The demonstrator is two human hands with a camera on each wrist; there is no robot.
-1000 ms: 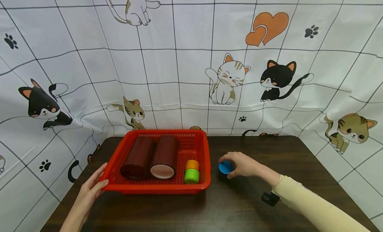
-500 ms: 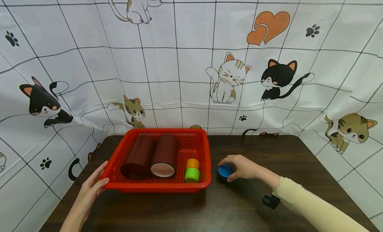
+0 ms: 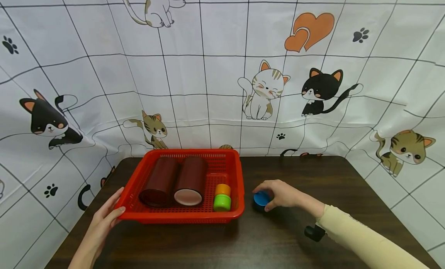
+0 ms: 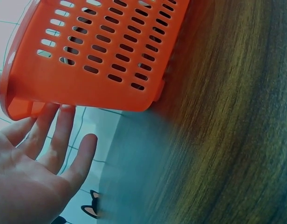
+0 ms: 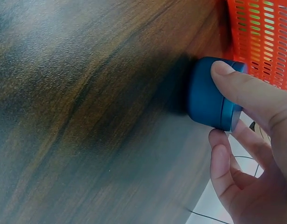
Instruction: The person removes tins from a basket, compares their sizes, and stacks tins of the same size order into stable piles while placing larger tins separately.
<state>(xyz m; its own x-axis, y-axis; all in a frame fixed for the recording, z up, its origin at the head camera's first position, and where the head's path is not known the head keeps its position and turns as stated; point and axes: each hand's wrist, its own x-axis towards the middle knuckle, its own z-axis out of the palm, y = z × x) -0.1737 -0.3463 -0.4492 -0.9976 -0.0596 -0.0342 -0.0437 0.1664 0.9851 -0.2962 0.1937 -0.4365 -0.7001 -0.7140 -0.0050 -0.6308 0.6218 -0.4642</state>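
A red plastic basket with slotted walls stands on the left half of the table. At its near left corner my left hand grips the rim, thumb over the lip and fingers against the outside, as the left wrist view shows. My right hand holds a small round blue tin with a lid, just right of the basket. Thumb and fingers sit on opposite sides of the tin, which stands on the table. Inside the basket lie two dark brown cylinders, side by side.
Beside the cylinders, at the basket's right side, are a small green jar and an orange one. The dark wooden table ends at a white cat-print sheet behind and at both sides.
The right hand has shifted very slightly with its fingers around the blue tin. The left hand and the basket have stayed in place; the view has moved a little.
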